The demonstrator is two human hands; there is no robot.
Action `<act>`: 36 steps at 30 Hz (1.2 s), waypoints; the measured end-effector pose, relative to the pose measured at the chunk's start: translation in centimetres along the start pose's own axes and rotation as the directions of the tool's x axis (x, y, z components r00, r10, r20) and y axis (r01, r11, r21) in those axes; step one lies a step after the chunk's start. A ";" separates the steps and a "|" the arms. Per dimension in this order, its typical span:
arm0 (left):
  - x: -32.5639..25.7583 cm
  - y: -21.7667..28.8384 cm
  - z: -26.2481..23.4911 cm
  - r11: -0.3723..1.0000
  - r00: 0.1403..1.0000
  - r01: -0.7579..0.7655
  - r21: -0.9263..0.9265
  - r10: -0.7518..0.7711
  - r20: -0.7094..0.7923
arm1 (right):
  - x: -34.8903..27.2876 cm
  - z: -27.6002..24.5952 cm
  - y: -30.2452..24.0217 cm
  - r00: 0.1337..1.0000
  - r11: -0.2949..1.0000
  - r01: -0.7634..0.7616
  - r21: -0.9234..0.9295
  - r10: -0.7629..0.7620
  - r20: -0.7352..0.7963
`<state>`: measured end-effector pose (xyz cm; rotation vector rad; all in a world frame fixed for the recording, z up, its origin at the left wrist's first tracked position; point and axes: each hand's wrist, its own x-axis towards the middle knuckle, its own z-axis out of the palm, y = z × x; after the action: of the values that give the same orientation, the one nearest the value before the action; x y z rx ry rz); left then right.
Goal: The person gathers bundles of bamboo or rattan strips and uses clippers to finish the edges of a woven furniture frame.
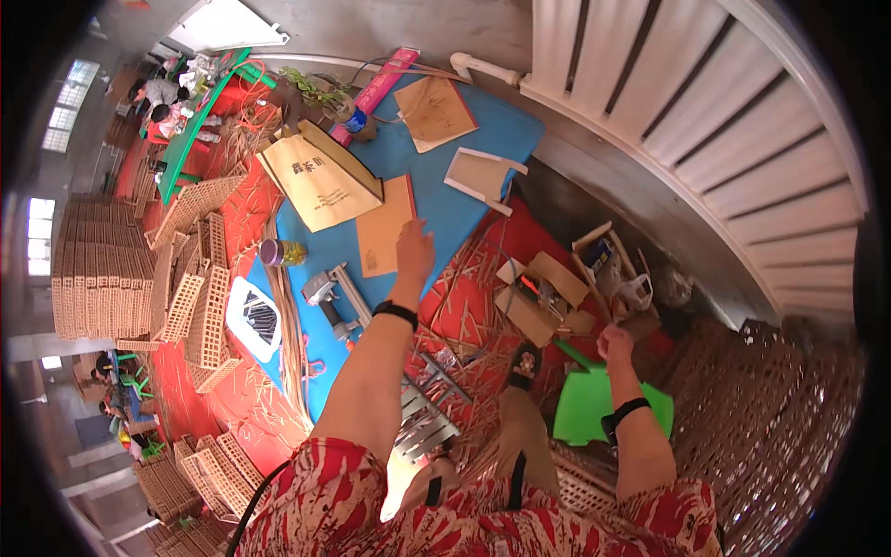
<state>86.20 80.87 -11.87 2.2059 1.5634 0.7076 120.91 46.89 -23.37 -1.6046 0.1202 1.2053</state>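
My left hand (415,251) is over the blue table, at the edge of a brown board (379,232). Its fingers are partly spread, and nothing shows in them. My right hand (614,344) hangs out to the right of the table, its fingers curled in with nothing seen in them. Below it a bright green dustpan (580,408) lies by my right forearm. Closer to my left forearm, a nail gun (325,290) rests on the table. A tan paper bag (311,186) stands beyond the board.
Near the table's left edge are a lidded jar (281,252) and a white tray of dark strips (252,320). Open cardboard boxes (548,297) sit on the red floor among scattered strips. Woven panels (104,269) are stacked at left. A pale slatted panel (705,121) leans at right.
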 end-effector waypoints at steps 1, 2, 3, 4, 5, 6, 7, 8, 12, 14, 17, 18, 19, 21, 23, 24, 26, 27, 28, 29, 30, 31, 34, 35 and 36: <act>1.6 -0.7 1.1 1.000 1.000 0.017 0.019 -0.017 -0.013 | 0.9 4.4 -3.5 0.994 0.998 0.006 0.069 0.002 -0.106; 3.4 -0.8 2.9 0.998 0.999 0.054 0.029 -0.053 -0.011 | 3.4 5.9 -6.2 0.997 0.996 0.082 0.031 -0.081 -0.016; 5.5 0.5 4.6 0.997 0.998 0.069 0.030 -0.069 -0.011 | 5.4 6.6 -9.8 0.982 0.984 0.175 0.012 -0.176 0.066; 6.4 0.1 6.1 0.996 0.997 0.081 0.024 -0.081 -0.011 | 6.7 9.3 -12.7 0.966 0.970 0.241 -0.031 -0.236 0.106; 7.0 -0.9 6.9 0.992 0.994 0.096 0.079 -0.091 -0.061 | 7.7 13.5 -14.9 0.946 0.953 0.295 -0.067 -0.282 0.159; 7.2 -1.8 7.9 0.985 0.989 0.112 0.128 -0.099 -0.109 | 9.0 17.0 -16.6 0.921 0.919 0.368 -0.142 -0.339 0.194; 7.3 -2.8 9.1 0.983 0.988 0.127 0.130 -0.114 -0.106 | 10.3 20.4 -18.1 0.890 0.872 0.441 -0.212 -0.394 0.229; 7.3 -3.7 10.2 0.973 0.985 0.153 0.173 -0.136 -0.106 | 11.6 23.5 -19.7 0.847 0.826 0.512 -0.237 -0.439 0.299; 7.0 -4.3 12.0 0.925 0.974 0.210 0.315 -0.169 -0.151 | 16.4 36.1 -24.3 0.504 0.347 0.861 -0.371 -0.674 0.540; 7.1 -2.7 11.0 0.928 0.974 0.221 0.302 -0.194 -0.115 | 17.6 41.6 -25.8 0.398 0.213 0.912 -0.351 -0.670 0.626; 7.4 -3.4 11.7 0.947 0.976 0.210 0.243 -0.191 -0.100 | 18.2 49.9 -27.8 0.436 0.210 0.896 -0.392 -0.583 0.685; 7.3 -3.6 11.5 0.943 0.973 0.230 0.241 -0.218 -0.075 | 19.1 52.6 -28.0 0.431 0.205 0.898 -0.389 -0.580 0.691; 7.5 -3.4 11.3 0.941 0.969 0.247 0.232 -0.242 -0.051 | 20.3 55.1 -28.6 0.349 0.074 0.918 -0.390 -0.618 0.705; 7.7 -3.3 11.2 0.935 0.963 0.270 0.232 -0.267 -0.045 | 23.0 58.7 -29.5 0.260 -0.073 0.917 -0.392 -0.635 0.727; 7.8 -3.6 10.8 0.925 0.953 0.293 0.242 -0.304 0.006 | 25.9 61.9 -29.8 0.229 -0.219 0.882 -0.417 -0.576 0.785; 8.0 -3.6 11.0 0.925 0.949 0.306 0.226 -0.314 0.002 | 27.3 62.8 -29.9 0.224 -0.235 0.879 -0.415 -0.564 0.795; 8.0 -3.8 11.0 0.925 0.949 0.298 0.234 -0.314 0.034 | 28.7 64.2 -29.6 0.229 -0.318 0.831 -0.457 -0.554 0.801; 8.2 -3.7 11.3 0.923 0.944 0.313 0.224 -0.327 0.030 | 29.4 64.6 -29.4 0.226 -0.328 0.830 -0.450 -0.540 0.811; 8.0 -4.1 11.1 0.922 0.944 0.314 0.225 -0.328 0.029 | 28.6 65.3 -28.8 0.354 -0.319 0.764 -0.562 -0.521 0.777; 8.1 -4.2 11.2 0.925 0.946 0.311 0.216 -0.324 0.028 | 28.3 65.7 -28.8 0.474 -0.322 0.674 -0.665 -0.502 0.723; 8.2 -4.3 11.1 0.922 0.942 0.323 0.215 -0.336 0.026 | 27.9 66.1 -28.9 0.473 -0.327 0.677 -0.659 -0.493 0.730; 8.4 -4.2 10.9 0.927 0.947 0.309 0.213 -0.319 0.015 | 27.7 66.3 -29.0 0.451 -0.371 0.653 -0.660 -0.510 0.733; 8.3 -3.9 10.6 0.925 0.946 0.312 0.217 -0.323 0.018 | 26.9 65.2 -28.9 0.411 -0.459 0.607 -0.649 -0.518 0.750; 8.2 -3.9 10.6 0.919 0.941 0.323 0.227 -0.338 0.030 | 26.7 64.7 -29.0 0.393 -0.498 0.586 -0.639 -0.515 0.762; 8.2 -3.9 10.6 0.920 0.941 0.322 0.225 -0.337 0.031 | 26.9 64.4 -29.3 0.393 -0.499 0.584 -0.640 -0.516 0.761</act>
<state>91.48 89.95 -21.03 2.0048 1.9921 0.3701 111.34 121.73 -17.91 -2.1020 -2.0651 0.0263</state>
